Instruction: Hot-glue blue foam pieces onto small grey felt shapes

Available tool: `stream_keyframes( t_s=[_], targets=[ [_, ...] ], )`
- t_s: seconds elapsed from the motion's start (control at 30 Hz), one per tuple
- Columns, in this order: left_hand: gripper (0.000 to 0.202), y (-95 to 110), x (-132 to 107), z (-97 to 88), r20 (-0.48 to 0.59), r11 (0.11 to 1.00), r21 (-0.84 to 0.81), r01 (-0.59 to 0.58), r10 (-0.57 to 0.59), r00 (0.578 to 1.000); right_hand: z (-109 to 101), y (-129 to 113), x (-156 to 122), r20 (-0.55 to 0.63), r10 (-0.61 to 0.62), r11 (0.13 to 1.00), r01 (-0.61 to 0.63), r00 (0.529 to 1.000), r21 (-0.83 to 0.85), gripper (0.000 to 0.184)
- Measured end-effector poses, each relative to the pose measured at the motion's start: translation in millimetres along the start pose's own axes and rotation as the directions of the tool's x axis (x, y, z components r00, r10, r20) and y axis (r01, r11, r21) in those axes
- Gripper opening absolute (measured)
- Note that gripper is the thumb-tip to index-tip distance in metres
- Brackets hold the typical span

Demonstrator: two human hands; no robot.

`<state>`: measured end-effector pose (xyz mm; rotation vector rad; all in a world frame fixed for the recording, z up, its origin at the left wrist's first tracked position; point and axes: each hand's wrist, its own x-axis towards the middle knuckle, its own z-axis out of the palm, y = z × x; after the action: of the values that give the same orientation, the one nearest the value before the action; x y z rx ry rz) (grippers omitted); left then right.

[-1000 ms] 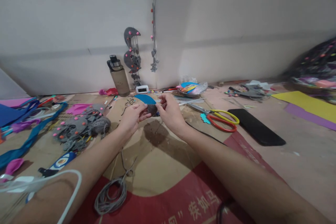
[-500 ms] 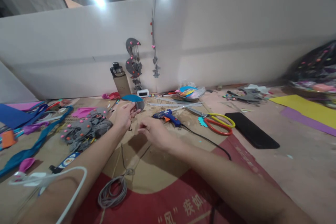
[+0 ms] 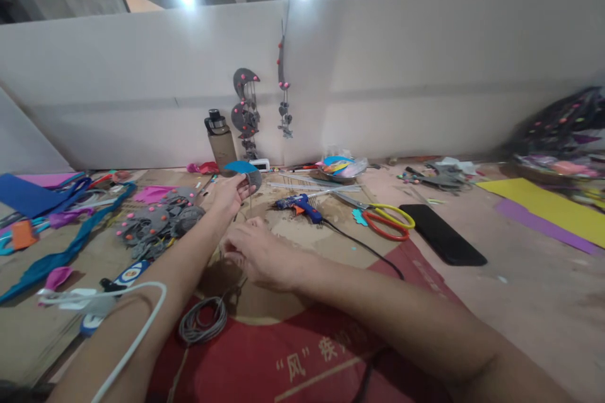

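My left hand (image 3: pixel 229 194) is closed on a blue and grey felt piece (image 3: pixel 244 168), holding it up over the cardboard by its lower edge. Below it my right hand (image 3: pixel 258 253) is curled with the fingers pinched together. A thin grey cord runs down from the felt toward these fingers, which hide most of its grip. Nearer me lies a coil of grey cord (image 3: pixel 203 321), a strand leading up toward my right hand. A blue glue gun (image 3: pixel 307 208) rests just beyond my right hand, its black cable trailing right.
Orange-and-yellow-handled scissors (image 3: pixel 387 220) and a black phone (image 3: pixel 442 234) lie to the right. At left is a pile of grey felt decorations (image 3: pixel 161 217). Along the back stand a bottle (image 3: pixel 221 146) and a filled dish (image 3: pixel 345 170). Felt garlands (image 3: pixel 246 107) hang on the wall.
My right hand has moved down and left, away from the felt piece. My left hand keeps hold of the felt, and the view has shifted slightly.
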<state>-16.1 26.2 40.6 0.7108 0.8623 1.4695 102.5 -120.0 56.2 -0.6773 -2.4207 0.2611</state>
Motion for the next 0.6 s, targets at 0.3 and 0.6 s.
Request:
stream_keyframes(
  t_s=[0.3,0.6],
  targets=[
    [0.011,-16,2,-12.0,0.060,0.977,-0.115,0.180,-0.174,0.983,-7,63,-14,-0.334,0.233,0.968,-0.184,0.913,0.173,0.015],
    [0.009,-19,-9,-1.4,0.200,0.920,0.035,0.390,-0.388,0.900,-11,106,-17,-0.578,0.373,0.924,-0.233,0.726,0.304,0.029]
  ],
)
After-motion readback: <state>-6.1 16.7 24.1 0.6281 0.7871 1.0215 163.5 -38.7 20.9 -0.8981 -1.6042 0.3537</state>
